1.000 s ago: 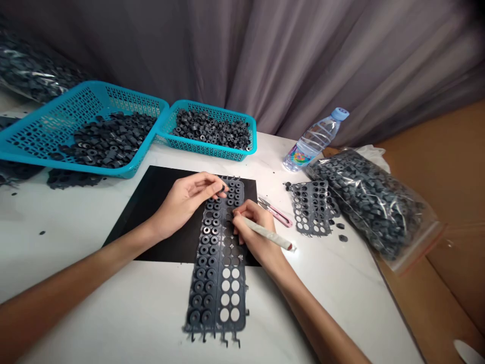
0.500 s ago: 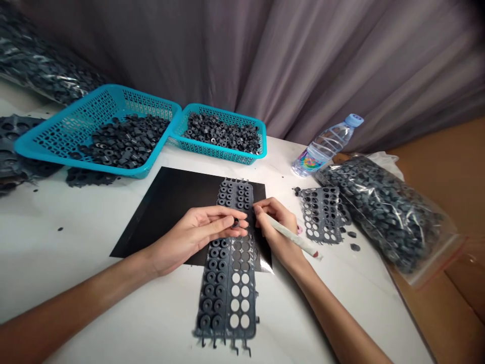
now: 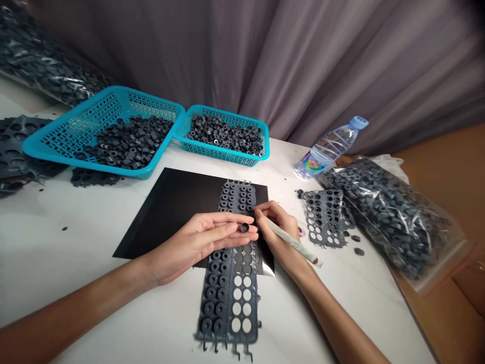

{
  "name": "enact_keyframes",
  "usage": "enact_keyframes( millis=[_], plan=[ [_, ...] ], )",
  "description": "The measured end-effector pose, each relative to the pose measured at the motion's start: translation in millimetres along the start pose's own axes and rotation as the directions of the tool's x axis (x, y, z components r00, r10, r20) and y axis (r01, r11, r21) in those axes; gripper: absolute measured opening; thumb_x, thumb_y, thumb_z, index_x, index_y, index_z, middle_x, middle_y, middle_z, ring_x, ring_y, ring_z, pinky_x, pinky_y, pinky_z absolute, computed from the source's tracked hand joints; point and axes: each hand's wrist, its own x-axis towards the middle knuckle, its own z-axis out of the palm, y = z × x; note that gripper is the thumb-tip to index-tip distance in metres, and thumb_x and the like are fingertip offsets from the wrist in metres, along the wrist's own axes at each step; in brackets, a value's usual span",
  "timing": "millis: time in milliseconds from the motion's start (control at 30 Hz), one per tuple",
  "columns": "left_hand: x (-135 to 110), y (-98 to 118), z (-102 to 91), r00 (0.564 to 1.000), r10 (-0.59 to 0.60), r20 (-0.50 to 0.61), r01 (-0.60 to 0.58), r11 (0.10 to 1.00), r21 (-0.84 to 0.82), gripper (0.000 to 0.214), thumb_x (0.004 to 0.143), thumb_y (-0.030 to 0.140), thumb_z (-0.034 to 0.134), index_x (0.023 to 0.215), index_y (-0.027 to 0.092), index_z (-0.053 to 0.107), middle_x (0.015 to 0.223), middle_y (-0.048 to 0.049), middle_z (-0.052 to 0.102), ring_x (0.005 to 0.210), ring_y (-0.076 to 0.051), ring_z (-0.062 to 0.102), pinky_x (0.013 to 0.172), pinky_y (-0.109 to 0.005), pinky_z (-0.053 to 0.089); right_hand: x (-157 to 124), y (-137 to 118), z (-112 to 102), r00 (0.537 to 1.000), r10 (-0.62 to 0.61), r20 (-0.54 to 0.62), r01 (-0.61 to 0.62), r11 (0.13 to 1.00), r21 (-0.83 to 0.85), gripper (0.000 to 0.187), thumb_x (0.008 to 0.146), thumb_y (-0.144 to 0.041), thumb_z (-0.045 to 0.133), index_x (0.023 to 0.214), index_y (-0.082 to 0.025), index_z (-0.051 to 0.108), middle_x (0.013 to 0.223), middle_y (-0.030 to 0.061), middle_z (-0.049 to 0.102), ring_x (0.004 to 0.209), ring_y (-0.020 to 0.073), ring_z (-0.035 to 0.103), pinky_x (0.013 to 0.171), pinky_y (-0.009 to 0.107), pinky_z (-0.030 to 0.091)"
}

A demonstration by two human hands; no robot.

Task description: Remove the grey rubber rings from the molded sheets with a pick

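Observation:
Over the sheet of moulded rubber parts (image 3: 232, 283), my left hand (image 3: 212, 233) holds a small black rubber ring (image 3: 244, 228) at its fingertips, the hollow side showing. The sheet runs lengthwise under that hand: its near left half carries rows of round parts, its near right half bare holes. My right hand (image 3: 278, 227) is closed in a pen grip on a slim tool wrapped in whitish tape (image 3: 290, 238), just right of the ring; the tool's working tip is hidden. A black mat (image 3: 162, 217) lies beneath the far part of the sheet.
Two blue baskets, a left one (image 3: 41, 144) and a right one (image 3: 220, 154), hold loose black parts. On the right are a water bottle (image 3: 329, 146), a punched sheet piece (image 3: 324, 217) and a plastic bag of parts (image 3: 394, 222). Another full bag (image 3: 49, 65) lies far left.
The ring has shifted out past my left thumb tip and turned, so its hollow shows more. My right hand keeps its grip on the tool. The whole view has shifted slightly.

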Motion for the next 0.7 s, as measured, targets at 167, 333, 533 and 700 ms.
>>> enact_keyframes(
  millis=[167,333,533,700],
  plan=[
    [1,6,3.6,0.998,-0.021,-0.065,0.021,1.0,-0.009,0.032,0.102,0.024,0.066,0.131,0.012,0.071,0.135,-0.0148,0.072,0.135,-0.029,0.063,0.123,-0.043,0.045,3,6,-1,0.999,0.011,0.044,-0.011,1.0,-0.021,0.026,0.102,-0.044,0.058,0.097,-0.021,0.068,0.072,-0.0015,0.064,0.062,0.0144,0.053,0.06,0.026,0.04],
    [3,41,-27.5,0.944,0.229,-0.237,-0.211,0.973,0.098,0.031,0.102,0.021,0.064,0.131,0.015,0.07,0.141,-0.0122,0.069,0.137,-0.026,0.062,0.122,-0.039,0.046,7,14,-1,0.996,0.046,0.077,-0.042,0.998,-0.056,0.032,0.103,-0.05,0.055,0.1,-0.021,0.068,0.069,-0.0021,0.059,0.061,0.015,0.052,0.058,0.026,0.039],
    [-9,105,-118.9,0.502,0.788,-0.355,-0.304,0.545,0.781,0.045,0.1,0.036,0.063,0.142,0.019,0.061,0.147,-0.0121,0.064,0.143,-0.031,0.055,0.124,-0.051,0.041,8,16,0,0.996,0.039,0.078,-0.034,0.998,-0.06,0.036,0.102,-0.054,0.054,0.1,-0.021,0.067,0.069,-0.0013,0.06,0.061,0.0154,0.052,0.058,0.026,0.039],
    [-22,115,-153.7,0.505,0.815,-0.284,0.176,0.225,0.958,0.057,0.101,0.043,0.058,0.153,0.023,0.05,0.161,-0.0104,0.05,0.15,-0.033,0.045,0.126,-0.055,0.033,8,15,1,0.996,0.055,0.07,-0.051,0.997,-0.06,0.039,0.102,-0.058,0.054,0.101,-0.021,0.066,0.07,-0.0003,0.062,0.062,0.0165,0.055,0.058,0.027,0.041]
  ],
)
